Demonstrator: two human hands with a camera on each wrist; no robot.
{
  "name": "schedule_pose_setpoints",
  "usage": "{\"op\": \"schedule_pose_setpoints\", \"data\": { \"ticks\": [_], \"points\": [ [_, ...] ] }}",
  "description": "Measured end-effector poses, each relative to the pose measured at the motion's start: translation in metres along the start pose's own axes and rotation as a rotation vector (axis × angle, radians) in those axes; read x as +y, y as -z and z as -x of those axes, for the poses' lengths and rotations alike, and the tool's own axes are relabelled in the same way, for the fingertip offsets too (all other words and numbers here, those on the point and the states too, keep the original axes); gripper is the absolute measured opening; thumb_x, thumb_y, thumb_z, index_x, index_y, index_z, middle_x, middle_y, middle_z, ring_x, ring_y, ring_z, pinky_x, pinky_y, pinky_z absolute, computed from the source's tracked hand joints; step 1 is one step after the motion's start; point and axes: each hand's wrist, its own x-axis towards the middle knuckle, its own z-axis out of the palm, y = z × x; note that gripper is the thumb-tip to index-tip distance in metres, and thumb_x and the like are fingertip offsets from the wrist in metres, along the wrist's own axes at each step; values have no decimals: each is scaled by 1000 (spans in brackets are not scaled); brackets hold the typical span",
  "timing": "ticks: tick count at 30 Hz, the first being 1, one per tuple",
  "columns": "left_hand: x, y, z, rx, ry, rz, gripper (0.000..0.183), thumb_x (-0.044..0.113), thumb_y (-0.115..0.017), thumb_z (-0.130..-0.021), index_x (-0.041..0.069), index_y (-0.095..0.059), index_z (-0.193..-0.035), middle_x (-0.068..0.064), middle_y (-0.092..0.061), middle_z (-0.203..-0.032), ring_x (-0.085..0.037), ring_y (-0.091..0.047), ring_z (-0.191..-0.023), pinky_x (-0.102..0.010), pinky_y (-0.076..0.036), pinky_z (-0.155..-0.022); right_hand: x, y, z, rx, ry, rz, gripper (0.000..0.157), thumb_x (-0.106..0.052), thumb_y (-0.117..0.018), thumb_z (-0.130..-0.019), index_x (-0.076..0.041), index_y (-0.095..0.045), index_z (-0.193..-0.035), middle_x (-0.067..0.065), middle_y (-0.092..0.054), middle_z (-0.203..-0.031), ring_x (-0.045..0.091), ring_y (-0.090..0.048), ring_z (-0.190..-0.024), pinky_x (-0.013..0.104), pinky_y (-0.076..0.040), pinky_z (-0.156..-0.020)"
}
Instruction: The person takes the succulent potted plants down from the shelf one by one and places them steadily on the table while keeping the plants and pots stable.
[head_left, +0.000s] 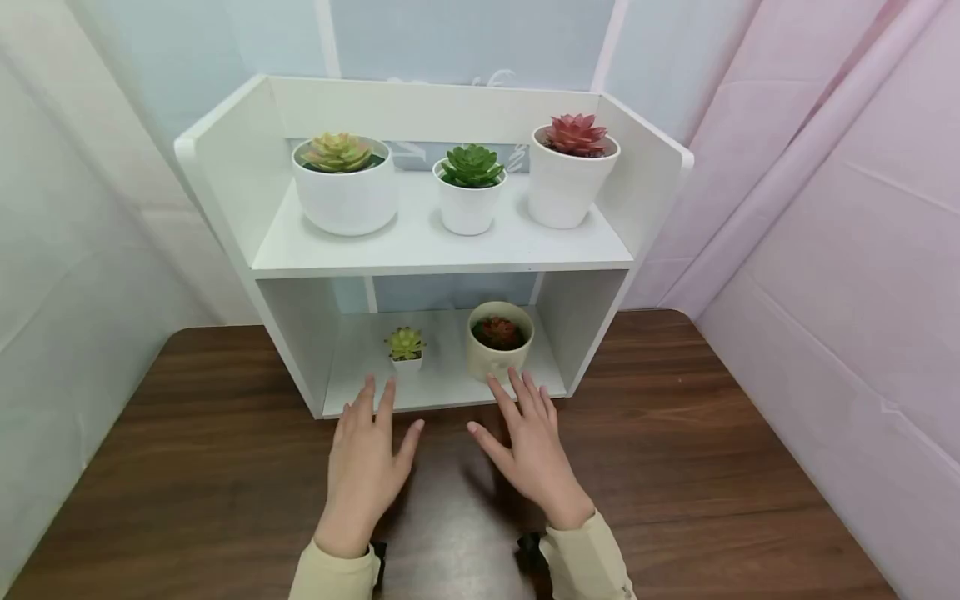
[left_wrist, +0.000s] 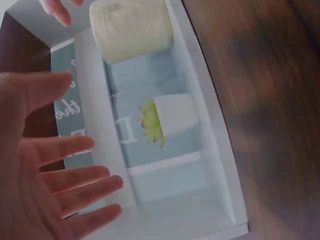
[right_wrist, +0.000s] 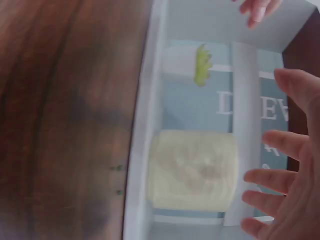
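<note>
Both hands hang in front of a white two-tier shelf [head_left: 442, 258], fingers spread and nothing held. My left hand [head_left: 363, 462] is nearest a tiny white pot with a yellow-green succulent [head_left: 406, 347] on the lower tier; the left wrist view shows that pot [left_wrist: 176, 115] beyond the fingers. My right hand [head_left: 531, 450] has its fingertips overlapping the lower front of a cream pot [head_left: 491, 360] holding a reddish succulent [head_left: 499, 332]. In the right wrist view the fingers are apart from the cream pot [right_wrist: 192, 170].
Three white pots stand on the upper tier: a wide one with a yellow-pink succulent [head_left: 345, 196], a small one with a green succulent [head_left: 469, 200], and a tall one with a red succulent [head_left: 566, 187]. The brown wooden table [head_left: 712, 467] lies beneath, with pale curtains [head_left: 847, 250] around.
</note>
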Motion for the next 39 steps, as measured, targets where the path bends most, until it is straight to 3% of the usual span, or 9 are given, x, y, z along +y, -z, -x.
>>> {"op": "schedule_pose_setpoints", "data": {
  "ticks": [4, 7, 9, 13, 17, 23, 26, 31, 39],
  "points": [
    [-8, 9, -8, 223, -10, 21, 49, 24, -70, -86, -4, -58, -124, -27, -62, -118, -42, -61, -100, -52, -51, -80, -5, 8, -5, 46, 75, -44, 51, -35, -64, -92, -10, -53, -136, 17, -50, -140, 31, -43, -134, 50, -35, -107],
    [-15, 16, -17, 403, -15, 46, 32, 16, -69, -84, -5, -63, -108, -23, -66, -96, -38, -62, -78, -48, -50, -58, -11, 15, -9, 66, 106, -76, 44, -30, -64, -92, -9, -58, -130, 12, -57, -132, 26, -52, -126, 45, -44, -100],
    [-21, 19, -25, 506, -2, 65, 23, 12, -68, -83, -4, -63, -99, -20, -63, -86, -36, -59, -70, -46, -46, -52, -14, 20, -10, 75, 116, -96, 41, -28, -65, -92, -10, -60, -128, 7, -60, -129, 22, -55, -122, 41, -46, -97],
    [-32, 28, -40, 653, 85, 106, 19, 9, -65, -83, -4, -55, -92, -20, -52, -85, -34, -50, -74, -44, -40, -58, -20, 30, -14, 88, 147, -134, 38, -27, -65, -92, -10, -61, -125, 3, -63, -123, 17, -58, -117, 37, -48, -94],
    [-45, 37, -55, 729, 163, 200, 30, 7, -66, -83, -7, -47, -102, -25, -44, -101, -36, -45, -89, -44, -38, -74, -24, 40, -18, 98, 181, -163, 37, -26, -65, -92, -8, -62, -124, 2, -65, -119, 16, -60, -114, 37, -50, -91],
    [-60, 45, -75, 684, 234, 424, 64, 12, -71, -82, -4, -35, -132, -25, -40, -130, -36, -45, -122, -46, -37, -101, -24, 54, -25, 112, 197, -196, 35, -23, -66, -91, -9, -62, -123, 2, -67, -118, 15, -61, -111, 37, -50, -90],
    [-66, 45, -81, 635, 262, 471, 71, 15, -72, -82, -2, -33, -139, -24, -42, -139, -38, -45, -128, -51, -37, -103, -25, 59, -30, 116, 208, -205, 35, -23, -66, -91, -10, -62, -123, 2, -66, -120, 16, -62, -112, 38, -49, -92],
    [-73, 41, -84, 583, 289, 481, 61, 13, -67, -86, 2, -40, -140, -26, -55, -131, -45, -54, -116, -60, -43, -90, -29, 67, -38, 134, 246, -209, 34, -22, -65, -91, -10, -63, -123, 2, -66, -121, 17, -62, -111, 38, -49, -91],
    [-76, 33, -84, 481, 312, 498, 35, 8, -55, -93, -9, -53, -124, -33, -61, -117, -49, -60, -106, -62, -47, -84, -38, 83, -53, 203, 327, -231, 29, -19, -66, -90, -11, -65, -119, 0, -67, -116, 13, -62, -105, 33, -50, -90]
  ]
}}
